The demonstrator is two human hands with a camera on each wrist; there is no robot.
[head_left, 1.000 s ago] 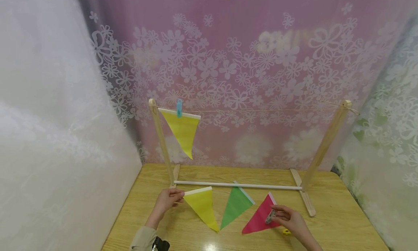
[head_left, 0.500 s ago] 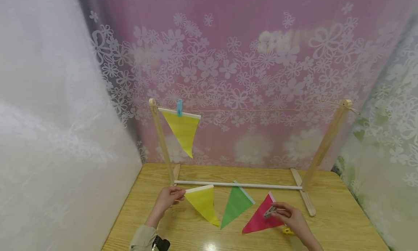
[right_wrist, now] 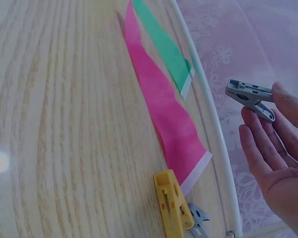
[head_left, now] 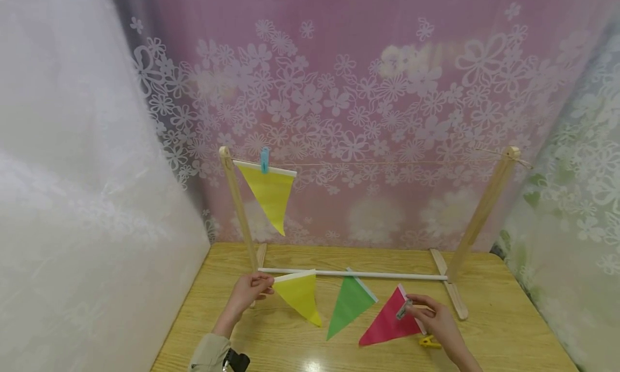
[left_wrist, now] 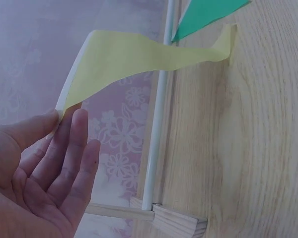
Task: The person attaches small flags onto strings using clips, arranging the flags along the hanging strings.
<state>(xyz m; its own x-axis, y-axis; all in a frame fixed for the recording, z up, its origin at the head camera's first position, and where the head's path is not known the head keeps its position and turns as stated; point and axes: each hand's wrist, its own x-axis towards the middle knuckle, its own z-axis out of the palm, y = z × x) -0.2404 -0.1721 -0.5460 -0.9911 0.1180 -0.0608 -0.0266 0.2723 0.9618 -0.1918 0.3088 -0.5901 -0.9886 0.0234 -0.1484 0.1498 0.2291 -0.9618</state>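
My left hand (head_left: 249,291) pinches the white-edged corner of a yellow paper pennant (head_left: 299,296), lifted off the wooden table (head_left: 290,345); in the left wrist view the pennant (left_wrist: 139,57) curls from my thumb (left_wrist: 30,129) toward the table. My right hand (head_left: 431,315) holds a grey clothespin (head_left: 402,309) between thumb and fingers just above a pink pennant (head_left: 387,324); the clothespin (right_wrist: 249,96) shows clearly in the right wrist view. A green pennant (head_left: 350,304) lies between them. Another yellow pennant (head_left: 268,194) hangs from the string by a blue clothespin (head_left: 264,160).
A wooden frame with two posts (head_left: 479,213), a string (head_left: 387,163) and a white base rod (head_left: 358,275) stands at the table's back. A yellow clothespin (right_wrist: 173,206) and a grey one (right_wrist: 198,220) lie by the pink pennant's (right_wrist: 164,109) wide end. Floral curtains close in behind and beside.
My left hand has raised the yellow pennant a little off the table. My right hand has lifted the grey clothespin slightly up and back from the pink pennant.
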